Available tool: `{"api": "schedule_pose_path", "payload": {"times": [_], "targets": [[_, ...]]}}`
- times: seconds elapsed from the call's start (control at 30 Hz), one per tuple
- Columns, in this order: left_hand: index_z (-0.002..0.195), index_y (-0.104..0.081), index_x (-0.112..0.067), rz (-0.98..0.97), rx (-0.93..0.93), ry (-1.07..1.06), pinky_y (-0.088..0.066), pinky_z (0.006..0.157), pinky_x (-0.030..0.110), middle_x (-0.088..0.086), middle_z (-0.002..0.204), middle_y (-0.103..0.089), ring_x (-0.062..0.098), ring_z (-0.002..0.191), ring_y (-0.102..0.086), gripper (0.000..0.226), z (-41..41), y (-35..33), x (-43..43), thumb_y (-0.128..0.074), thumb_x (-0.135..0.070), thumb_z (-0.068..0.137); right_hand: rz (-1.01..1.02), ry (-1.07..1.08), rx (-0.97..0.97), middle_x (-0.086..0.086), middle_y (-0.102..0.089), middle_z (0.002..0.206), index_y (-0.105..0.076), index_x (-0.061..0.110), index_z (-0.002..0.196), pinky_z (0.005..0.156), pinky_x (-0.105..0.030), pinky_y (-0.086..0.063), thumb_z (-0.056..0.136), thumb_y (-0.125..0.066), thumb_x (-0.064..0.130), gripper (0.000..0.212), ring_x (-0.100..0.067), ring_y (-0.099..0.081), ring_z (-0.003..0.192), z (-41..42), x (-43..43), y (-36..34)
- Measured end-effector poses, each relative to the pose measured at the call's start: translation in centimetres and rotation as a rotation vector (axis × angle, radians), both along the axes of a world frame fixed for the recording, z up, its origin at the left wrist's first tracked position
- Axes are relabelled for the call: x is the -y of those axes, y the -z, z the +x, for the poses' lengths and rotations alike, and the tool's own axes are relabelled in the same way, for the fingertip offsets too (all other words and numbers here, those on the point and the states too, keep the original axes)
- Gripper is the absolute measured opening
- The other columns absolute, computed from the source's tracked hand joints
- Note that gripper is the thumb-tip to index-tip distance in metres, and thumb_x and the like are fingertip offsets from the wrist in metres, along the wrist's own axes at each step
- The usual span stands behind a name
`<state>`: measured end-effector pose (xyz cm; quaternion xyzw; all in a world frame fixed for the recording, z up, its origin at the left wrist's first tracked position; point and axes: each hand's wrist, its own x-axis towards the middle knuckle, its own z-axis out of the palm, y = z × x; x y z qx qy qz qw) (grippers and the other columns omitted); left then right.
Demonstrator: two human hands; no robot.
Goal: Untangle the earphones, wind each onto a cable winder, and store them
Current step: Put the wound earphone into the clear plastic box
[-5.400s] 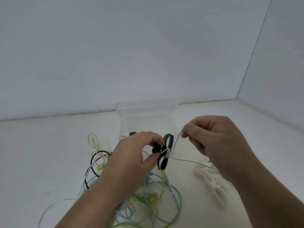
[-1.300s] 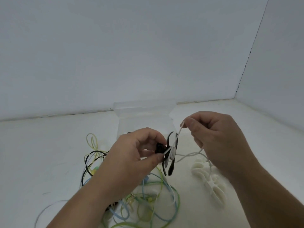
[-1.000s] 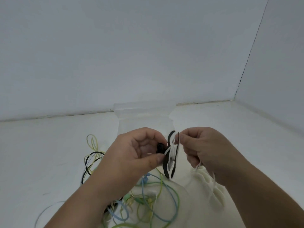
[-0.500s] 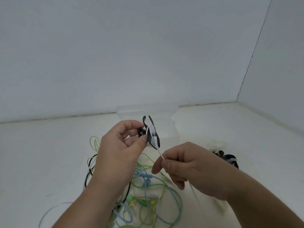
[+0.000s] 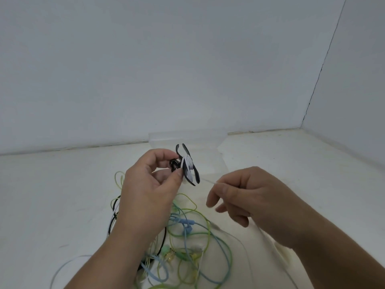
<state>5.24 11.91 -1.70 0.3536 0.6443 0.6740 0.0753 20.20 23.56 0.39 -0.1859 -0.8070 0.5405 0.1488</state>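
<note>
My left hand (image 5: 149,190) pinches a black cable winder (image 5: 188,163) by one end, held up above the table. Several turns of white earphone cable (image 5: 187,166) sit around the winder's middle. A strand of that white cable runs down and right to my right hand (image 5: 250,195), which pinches it between thumb and forefinger. Under both hands lies a tangle of green, blue, yellow and black earphones (image 5: 187,236).
A clear plastic box (image 5: 187,138) stands behind the winder near the back wall. A white cable winder (image 5: 285,254) shows partly under my right forearm. White walls close off the back and right side of the white table (image 5: 52,195).
My left hand lifted the winder higher. My right hand swung from beside the winder down below it, then out to the right, pulling the white cable along. More turns now sit on the winder.
</note>
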Motion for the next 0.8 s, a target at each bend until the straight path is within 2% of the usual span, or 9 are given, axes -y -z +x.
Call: {"api": "schedule_pose_path", "payload": {"times": [0.1,0.2,0.27,0.37,0.47,0.53,0.57,0.7,0.8], "targets": [[0.093,-0.069,-0.021,0.039,0.060,-0.017,-0.059,0.071,0.037,-0.002,0.071,-0.066,0.032,0.064,-0.066,0.017,0.1,0.1,-0.3,-0.070,-0.005,0.088,0.015,-0.136,0.105,0.004,-0.041,0.046,-0.076,0.013,0.083,0.088,-0.058,-0.051,0.101,-0.053,0.020,0.030,-0.019,-0.041,0.050,-0.2,0.4,0.1],[0.093,-0.069,-0.015,0.045,0.132,-0.018,-0.061,0.081,0.045,-0.009,0.066,-0.061,0.014,0.064,-0.069,0.013,0.1,0.1,-0.3,-0.069,-0.004,0.088,0.041,-0.171,0.158,0.003,-0.042,0.048,-0.077,0.014,0.086,0.087,-0.061,-0.049,0.102,-0.053,0.022,0.030,-0.020,-0.042,0.052,-0.5,0.7,0.4],[0.091,-0.069,-0.021,0.010,0.068,-0.021,-0.060,0.071,0.034,0.001,0.067,-0.062,0.021,0.058,-0.067,0.015,0.2,0.2,-0.2,-0.071,-0.006,0.087,0.057,-0.162,0.128,0.002,-0.043,0.048,-0.076,0.013,0.087,0.086,-0.059,-0.050,0.102,-0.052,0.021,0.030,-0.019,-0.043,0.053,-0.5,0.8,0.3],[0.089,-0.067,-0.027,-0.047,-0.041,0.001,-0.037,0.047,0.014,0.021,0.068,-0.062,0.010,0.041,-0.044,0.019,0.4,0.0,0.1,-0.071,-0.009,0.087,0.089,-0.080,0.059,0.002,-0.047,0.050,-0.075,0.014,0.082,0.085,-0.053,-0.053,0.101,-0.053,0.021,0.030,-0.015,-0.047,0.052,-0.5,0.6,0.1],[0.089,-0.068,-0.034,-0.038,-0.054,0.059,-0.043,0.057,0.024,0.018,0.076,-0.069,0.031,0.057,-0.057,0.023,0.2,-0.1,0.1,-0.072,-0.011,0.086,0.096,0.066,-0.013,0.002,-0.049,0.049,-0.073,0.014,0.073,0.071,-0.038,-0.054,0.099,-0.054,0.022,0.033,-0.014,-0.052,0.054,-0.4,0.0,0.0],[0.089,-0.067,-0.037,-0.033,-0.044,0.068,-0.043,0.057,0.026,0.010,0.072,-0.070,0.030,0.059,-0.057,0.027,0.0,0.0,0.1,-0.071,-0.010,0.087,0.076,0.149,-0.059,0.001,-0.049,0.050,-0.072,0.013,0.070,0.061,-0.025,-0.047,0.098,-0.054,0.021,0.034,-0.014,-0.053,0.054,-0.4,-0.4,0.1],[0.089,-0.067,-0.038,-0.034,-0.041,0.074,-0.041,0.055,0.026,0.009,0.069,-0.070,0.026,0.059,-0.055,0.028,-0.1,-0.1,0.1,-0.071,-0.010,0.087,0.063,0.183,-0.079,0.000,-0.048,0.050,-0.072,0.012,0.069,0.061,-0.025,-0.047,0.097,-0.055,0.021,0.034,-0.015,-0.053,0.054,-0.4,-0.5,0.2],[0.089,-0.068,-0.033,-0.042,-0.054,0.110,-0.036,0.051,0.025,-0.003,0.059,-0.065,0.018,0.053,-0.046,0.024,-0.1,-0.1,0.2,-0.070,-0.009,0.087,0.029,0.252,-0.134,0.002,-0.048,0.048,-0.071,0.010,0.069,0.082,-0.051,-0.052,0.096,-0.058,0.021,0.032,-0.016,-0.052,0.053,-0.6,-0.6,0.4],[0.086,-0.069,-0.029,-0.051,-0.136,0.077,-0.038,0.047,0.013,-0.014,0.059,-0.062,0.004,0.048,-0.050,0.024,0.1,-0.1,0.2,-0.071,-0.005,0.085,0.026,0.141,-0.146,0.002,-0.048,0.048,-0.072,0.014,0.071,0.083,-0.050,-0.053,0.094,-0.061,0.026,0.028,-0.015,-0.051,0.053,-0.4,-0.3,0.2]]}}
